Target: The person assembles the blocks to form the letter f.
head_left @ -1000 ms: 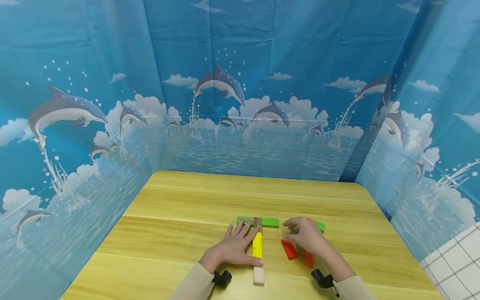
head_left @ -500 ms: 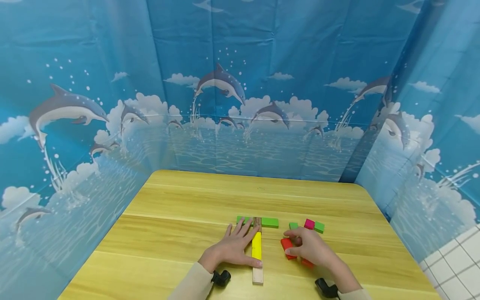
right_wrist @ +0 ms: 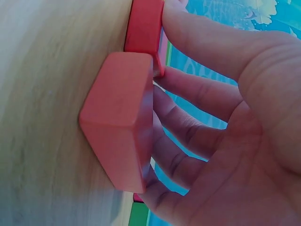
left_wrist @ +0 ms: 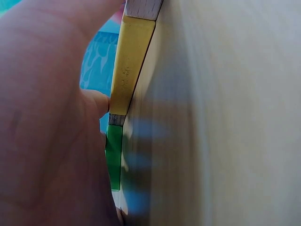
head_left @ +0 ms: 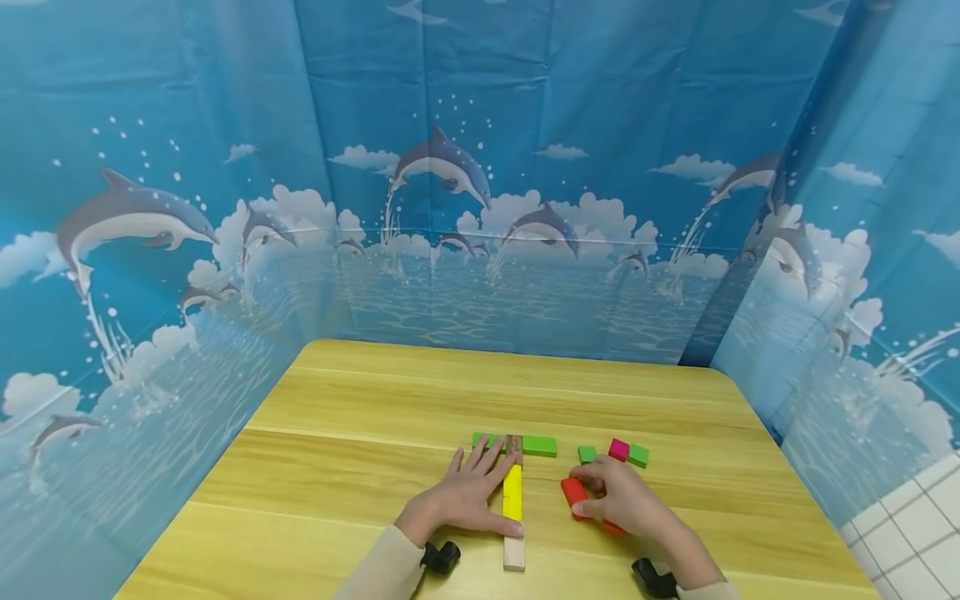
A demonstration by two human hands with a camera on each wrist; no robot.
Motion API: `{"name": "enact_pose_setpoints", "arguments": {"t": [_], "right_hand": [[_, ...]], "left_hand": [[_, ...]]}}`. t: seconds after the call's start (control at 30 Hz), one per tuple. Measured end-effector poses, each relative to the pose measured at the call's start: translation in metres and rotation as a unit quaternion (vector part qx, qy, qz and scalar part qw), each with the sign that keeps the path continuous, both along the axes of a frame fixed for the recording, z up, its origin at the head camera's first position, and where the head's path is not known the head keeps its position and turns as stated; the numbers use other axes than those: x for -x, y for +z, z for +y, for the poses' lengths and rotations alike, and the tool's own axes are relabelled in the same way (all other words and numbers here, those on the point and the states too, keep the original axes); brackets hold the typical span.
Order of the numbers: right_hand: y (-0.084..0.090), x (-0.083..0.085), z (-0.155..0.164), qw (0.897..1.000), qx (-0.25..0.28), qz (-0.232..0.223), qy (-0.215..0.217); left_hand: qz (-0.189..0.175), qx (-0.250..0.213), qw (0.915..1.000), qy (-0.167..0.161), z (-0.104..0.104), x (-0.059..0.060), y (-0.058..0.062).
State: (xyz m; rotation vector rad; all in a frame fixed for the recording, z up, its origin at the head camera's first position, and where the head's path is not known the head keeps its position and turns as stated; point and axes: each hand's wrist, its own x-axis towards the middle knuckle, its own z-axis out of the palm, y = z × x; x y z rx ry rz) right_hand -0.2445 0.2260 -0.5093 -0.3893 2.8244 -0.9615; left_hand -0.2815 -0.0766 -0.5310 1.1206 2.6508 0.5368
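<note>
My left hand [head_left: 467, 500] lies flat with fingers spread over a row of blocks, its thumb touching near where a yellow block [head_left: 512, 496] meets a pale wooden block [head_left: 514, 553]. Past the yellow one sits a brown block [head_left: 514, 443], with a long green block [head_left: 540, 447] on its right and another green block [head_left: 478, 438], partly covered by fingers, on its left. My right hand [head_left: 628, 497] pinches a red block [head_left: 573, 492] between thumb and index finger, at table level. Beneath that palm is a second, orange-red block [right_wrist: 117, 103], mostly hidden in the head view.
Beyond the right hand lie a small green block [head_left: 587, 454], a pink block [head_left: 618, 449] and another small green block [head_left: 638, 456]. The wooden table [head_left: 375, 417] is backed by a blue dolphin curtain [head_left: 480, 292].
My right hand has come down and nearer onto the red block, which it now pinches and has turned slightly. The pink and small green blocks are uncovered. The left hand stays in place.
</note>
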Motion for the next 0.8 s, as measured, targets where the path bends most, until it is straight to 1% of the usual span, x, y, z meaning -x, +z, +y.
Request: {"name": "enact_pose_setpoints", "arguments": {"t": [0.2, 0.37, 0.5, 0.63, 0.8], "right_hand": [[-0.0004, -0.0005, -0.0012, 1.0, 0.015, -0.015, -0.007], [0.0, -0.0009, -0.0036, 0.999, 0.02, -0.025, -0.026], [0.0009, -0.0013, -0.0052, 0.999, 0.022, -0.033, -0.034], [0.0011, -0.0012, -0.0054, 0.999, 0.019, -0.034, -0.038], [0.0019, -0.0027, -0.0067, 0.998, 0.02, -0.034, -0.048]], "left_hand": [[-0.003, 0.002, 1.0, 0.001, 0.0003, -0.0003, 0.0005], [-0.006, -0.005, 1.0, 0.002, 0.0003, -0.0011, 0.0008], [-0.01, -0.007, 0.9999, 0.003, 0.0005, -0.0023, 0.0005], [-0.011, -0.009, 0.9999, 0.004, 0.0012, -0.0025, 0.0001], [-0.005, -0.004, 1.0, 0.002, 0.001, -0.0019, 0.0001]]}}
